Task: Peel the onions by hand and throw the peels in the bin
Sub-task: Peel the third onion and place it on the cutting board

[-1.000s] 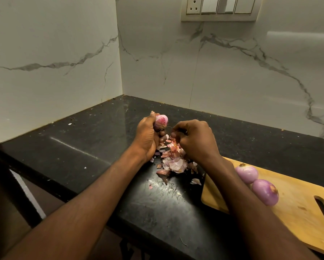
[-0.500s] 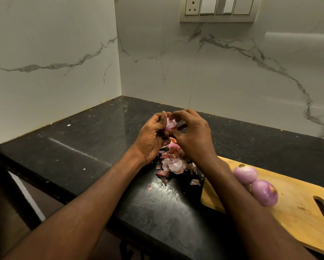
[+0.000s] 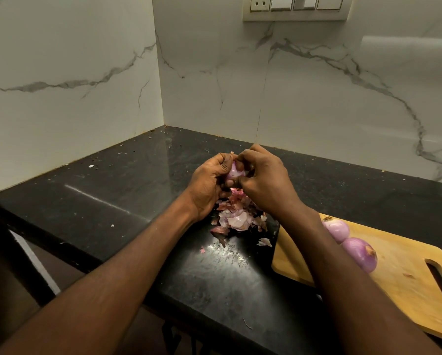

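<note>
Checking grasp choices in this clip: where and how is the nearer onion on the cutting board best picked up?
Take the nearer onion across its round middle, coming from above and the right. Its stem end points right, the second onion touches its far-left side, and the right forearm blocks the left, so a wrap over the top is probably easiest.

Dim warm indoor light, bright glare patch on the black countertop just below the peel pile, pale streak reflection on the right marble wall, forearms dark near frame bottom, wide-angle bending at edges, focus mostly sharp.
</note>
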### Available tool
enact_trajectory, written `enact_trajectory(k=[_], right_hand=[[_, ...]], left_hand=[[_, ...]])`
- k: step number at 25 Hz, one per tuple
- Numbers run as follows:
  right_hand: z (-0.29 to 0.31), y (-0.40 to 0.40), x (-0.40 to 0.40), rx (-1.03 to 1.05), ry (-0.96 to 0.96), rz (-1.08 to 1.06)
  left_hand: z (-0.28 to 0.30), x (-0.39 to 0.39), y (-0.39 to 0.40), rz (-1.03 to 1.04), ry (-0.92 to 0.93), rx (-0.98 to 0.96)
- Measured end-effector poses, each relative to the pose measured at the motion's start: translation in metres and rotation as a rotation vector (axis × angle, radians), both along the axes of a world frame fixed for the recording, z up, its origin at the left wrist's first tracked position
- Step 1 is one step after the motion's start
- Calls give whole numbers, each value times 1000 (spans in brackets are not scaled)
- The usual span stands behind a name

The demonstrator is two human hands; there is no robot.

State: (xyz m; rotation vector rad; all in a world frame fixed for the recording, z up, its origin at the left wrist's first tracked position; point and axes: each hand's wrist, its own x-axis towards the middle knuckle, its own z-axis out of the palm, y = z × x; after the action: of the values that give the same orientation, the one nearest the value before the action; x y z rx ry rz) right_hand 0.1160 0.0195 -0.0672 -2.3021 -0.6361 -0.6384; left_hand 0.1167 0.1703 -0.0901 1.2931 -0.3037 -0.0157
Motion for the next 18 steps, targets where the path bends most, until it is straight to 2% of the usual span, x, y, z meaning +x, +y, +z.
enact_trajectory(k=[9,14,18], right_hand=[[-2,0,-3,40,-92,60],[-4,3,-5,57,-218,9],[-4,1,-4,35,-195,0]], left_hand=[[3,1,-1,55,58,-97],[5,-1,1,78,57,-81],[4,-1,-1,88,53,-38]])
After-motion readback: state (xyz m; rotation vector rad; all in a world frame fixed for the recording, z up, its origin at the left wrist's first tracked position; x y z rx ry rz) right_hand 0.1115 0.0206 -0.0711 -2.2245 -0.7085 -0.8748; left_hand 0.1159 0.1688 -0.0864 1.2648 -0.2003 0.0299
